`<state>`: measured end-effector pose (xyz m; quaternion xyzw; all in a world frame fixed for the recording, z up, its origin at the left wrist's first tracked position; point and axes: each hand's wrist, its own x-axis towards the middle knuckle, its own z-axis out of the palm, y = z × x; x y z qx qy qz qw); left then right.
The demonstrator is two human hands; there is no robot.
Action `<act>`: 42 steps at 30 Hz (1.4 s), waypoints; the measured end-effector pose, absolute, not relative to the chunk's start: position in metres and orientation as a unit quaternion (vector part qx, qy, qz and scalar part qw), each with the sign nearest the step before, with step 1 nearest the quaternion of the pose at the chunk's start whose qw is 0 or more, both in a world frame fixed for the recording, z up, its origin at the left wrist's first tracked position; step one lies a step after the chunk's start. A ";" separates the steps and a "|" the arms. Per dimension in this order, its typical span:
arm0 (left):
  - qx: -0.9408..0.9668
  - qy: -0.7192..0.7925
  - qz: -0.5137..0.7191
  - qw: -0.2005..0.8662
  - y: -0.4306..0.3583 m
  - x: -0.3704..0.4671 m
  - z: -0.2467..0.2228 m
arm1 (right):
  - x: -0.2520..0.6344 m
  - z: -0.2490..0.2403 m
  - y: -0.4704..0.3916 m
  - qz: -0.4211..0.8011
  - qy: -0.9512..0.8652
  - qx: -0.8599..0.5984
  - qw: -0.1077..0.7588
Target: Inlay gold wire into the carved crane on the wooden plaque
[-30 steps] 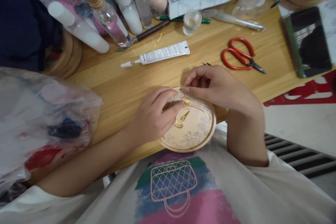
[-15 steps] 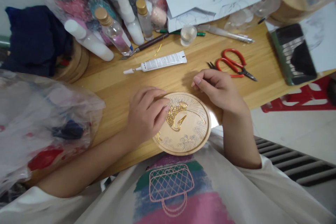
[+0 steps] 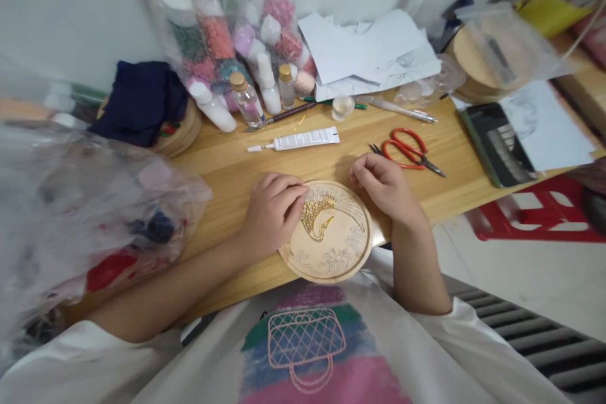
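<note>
A round wooden plaque (image 3: 326, 265) lies at the table's front edge, partly over it. It carries a crane outlined in gold wire, with pencilled waves and feather lines around it. My left hand (image 3: 274, 211) is closed over the plaque's upper left rim, thumb and fingertips on its face, covering part of the design. Just right of the plaque, my right hand (image 3: 386, 186) rests on the table with its fingers curled into a pinch. Whatever it holds, if anything, is too small to see. Red-handled pliers (image 3: 409, 150) lie right behind that hand.
Behind the plaque lies a white glue tube (image 3: 307, 139). Small bottles (image 3: 246, 101), a craft knife (image 3: 288, 115) and a tiny clear cup (image 3: 343, 108) line the back. A plastic bag (image 3: 156, 202) fills the left; a phone (image 3: 499, 145) lies at the right edge.
The camera view has tilted up, so more wall and table back show. Both hands keep nearly the same places beside the plaque; the right fingers look slightly more curled.
</note>
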<state>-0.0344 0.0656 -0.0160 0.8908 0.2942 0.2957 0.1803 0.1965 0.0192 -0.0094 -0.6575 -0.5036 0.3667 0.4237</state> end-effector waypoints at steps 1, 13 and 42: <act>0.888 0.305 0.293 0.181 0.066 -0.035 -0.016 | 0.196 -0.009 0.019 0.372 -0.496 -0.657 0.427; 0.834 0.369 0.312 0.267 0.073 -0.035 -0.021 | 0.190 -0.001 0.018 0.426 -0.427 -0.615 0.508; 0.800 0.390 0.348 0.294 0.078 -0.033 -0.022 | 0.189 -0.005 0.018 0.406 -0.415 -0.614 0.535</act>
